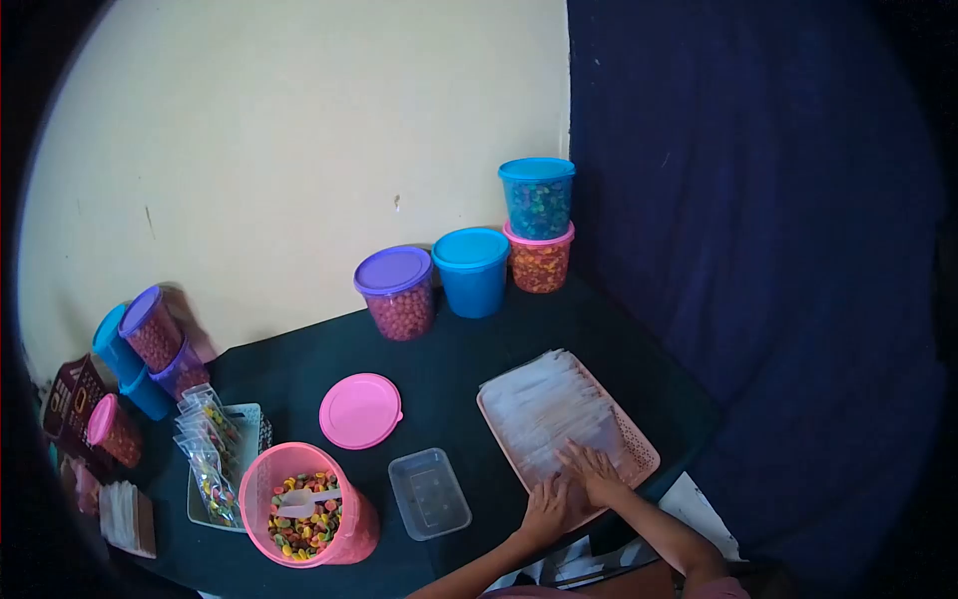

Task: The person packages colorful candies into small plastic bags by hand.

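Observation:
A pink basket (640,451) at the right of the table holds a thick stack of clear plastic bags (544,399). My right hand (591,473) lies on the near part of the stack, its fingers spread over the plastic. Close beside it, my left hand (544,511) touches the bags at the basket's near left edge; its fingers are apart and slightly bent. No bag is seen lifted in either hand. To the left stands an empty clear plastic tub (429,494). An uncovered pink bucket (359,529) contains colourful candies (309,539) and a white scoop (296,504).
A pink lid (360,410) lies mid-table. Filled bags (212,449) rest in a pale basket (205,514). Lidded tubs stand at the back, including a purple-lidded one (399,295) and a blue one (471,275). More tubs (152,334) and a dark basket (72,409) are far left.

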`<control>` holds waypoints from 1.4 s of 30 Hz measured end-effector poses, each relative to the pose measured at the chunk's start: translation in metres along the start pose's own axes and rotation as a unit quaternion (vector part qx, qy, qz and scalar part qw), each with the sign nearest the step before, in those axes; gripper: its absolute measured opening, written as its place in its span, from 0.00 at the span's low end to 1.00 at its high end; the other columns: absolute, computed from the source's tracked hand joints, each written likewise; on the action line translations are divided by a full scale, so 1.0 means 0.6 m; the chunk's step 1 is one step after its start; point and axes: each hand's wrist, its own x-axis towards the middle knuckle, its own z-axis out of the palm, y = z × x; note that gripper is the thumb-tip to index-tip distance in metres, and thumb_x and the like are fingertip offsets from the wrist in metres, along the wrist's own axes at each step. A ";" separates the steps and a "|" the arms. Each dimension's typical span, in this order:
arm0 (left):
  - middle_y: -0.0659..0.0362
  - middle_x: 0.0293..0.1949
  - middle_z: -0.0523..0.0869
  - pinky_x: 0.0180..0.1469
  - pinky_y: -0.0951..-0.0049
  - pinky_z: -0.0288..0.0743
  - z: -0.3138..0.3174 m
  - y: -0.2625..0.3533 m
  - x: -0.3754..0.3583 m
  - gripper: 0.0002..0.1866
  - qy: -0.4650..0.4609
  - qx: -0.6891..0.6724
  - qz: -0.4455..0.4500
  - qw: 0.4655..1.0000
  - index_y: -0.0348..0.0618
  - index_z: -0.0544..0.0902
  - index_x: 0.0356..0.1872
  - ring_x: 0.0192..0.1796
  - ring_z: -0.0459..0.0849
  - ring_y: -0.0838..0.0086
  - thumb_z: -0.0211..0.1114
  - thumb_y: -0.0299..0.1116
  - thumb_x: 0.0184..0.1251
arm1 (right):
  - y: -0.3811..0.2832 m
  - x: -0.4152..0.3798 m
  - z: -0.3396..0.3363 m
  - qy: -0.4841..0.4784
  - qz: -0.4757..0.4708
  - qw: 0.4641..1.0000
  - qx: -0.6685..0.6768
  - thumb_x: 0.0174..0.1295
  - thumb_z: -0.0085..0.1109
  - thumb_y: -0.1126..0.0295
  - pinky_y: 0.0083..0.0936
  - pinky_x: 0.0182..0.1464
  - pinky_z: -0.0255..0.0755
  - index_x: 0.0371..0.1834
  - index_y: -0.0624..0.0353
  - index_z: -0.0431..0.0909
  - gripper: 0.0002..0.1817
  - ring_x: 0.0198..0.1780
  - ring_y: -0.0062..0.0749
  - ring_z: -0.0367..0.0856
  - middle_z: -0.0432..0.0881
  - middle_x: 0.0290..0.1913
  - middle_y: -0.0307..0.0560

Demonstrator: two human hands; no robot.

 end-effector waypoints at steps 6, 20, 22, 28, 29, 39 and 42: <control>0.39 0.51 0.64 0.52 0.59 0.59 -0.001 0.000 -0.003 0.31 -0.006 -0.010 0.012 1.000 0.32 0.62 0.53 0.52 0.64 0.51 0.61 0.35 0.47 | 0.015 0.007 0.023 0.084 -0.070 0.988 -0.110 0.44 0.57 0.69 0.46 0.65 0.34 0.66 0.54 0.44 0.44 0.68 0.44 0.41 0.44 0.67 0.48; 0.42 0.52 0.61 0.57 0.55 0.54 -0.007 0.005 -0.005 0.33 -0.016 -0.032 -0.019 0.999 0.36 0.60 0.55 0.55 0.59 0.50 0.61 0.37 0.48 | 0.033 0.010 -0.004 0.136 -0.067 0.988 0.032 0.41 0.63 0.63 0.43 0.59 0.49 0.50 0.59 0.67 0.30 0.61 0.42 0.59 0.66 0.56 0.49; 0.42 0.52 0.60 0.57 0.55 0.55 -0.012 0.009 -0.004 0.33 -0.014 -0.034 -0.023 0.999 0.37 0.60 0.55 0.55 0.59 0.49 0.62 0.36 0.47 | 0.037 0.007 -0.009 0.171 -0.065 0.979 0.092 0.39 0.66 0.63 0.42 0.59 0.48 0.48 0.59 0.69 0.29 0.61 0.39 0.60 0.68 0.54 0.47; 0.43 0.52 0.59 0.57 0.57 0.58 -0.010 0.008 -0.006 0.33 0.016 -0.074 -0.031 0.997 0.38 0.61 0.53 0.54 0.60 0.49 0.65 0.34 0.44 | 0.053 0.002 0.004 0.220 -0.048 0.970 0.091 0.43 0.63 0.66 0.41 0.59 0.50 0.45 0.59 0.70 0.23 0.56 0.37 0.66 0.72 0.50 0.47; 0.43 0.51 0.59 0.56 0.57 0.59 -0.011 0.008 -0.007 0.33 0.015 -0.078 -0.035 0.996 0.38 0.61 0.53 0.54 0.60 0.49 0.65 0.34 0.44 | 0.052 0.002 0.002 0.218 -0.043 0.971 0.093 0.43 0.63 0.66 0.41 0.59 0.50 0.45 0.59 0.70 0.23 0.56 0.37 0.66 0.72 0.50 0.47; 0.45 0.45 0.65 0.53 0.59 0.59 -0.027 0.011 -0.005 0.27 -0.013 -0.071 -0.021 0.997 0.37 0.65 0.50 0.48 0.64 0.53 0.63 0.34 0.46 | 0.048 0.002 -0.027 0.211 -0.046 0.971 0.098 0.51 0.55 0.69 0.40 0.52 0.55 0.34 0.57 0.71 0.08 0.40 0.38 0.74 0.76 0.31 0.44; 0.46 0.44 0.65 0.53 0.61 0.60 -0.029 0.007 -0.004 0.28 0.007 -0.093 -0.011 0.996 0.37 0.63 0.50 0.47 0.65 0.54 0.62 0.34 0.48 | 0.050 0.002 -0.056 0.249 -0.027 0.961 0.119 0.53 0.53 0.69 0.36 0.45 0.62 0.33 0.58 0.71 0.07 0.33 0.39 0.76 0.77 0.27 0.46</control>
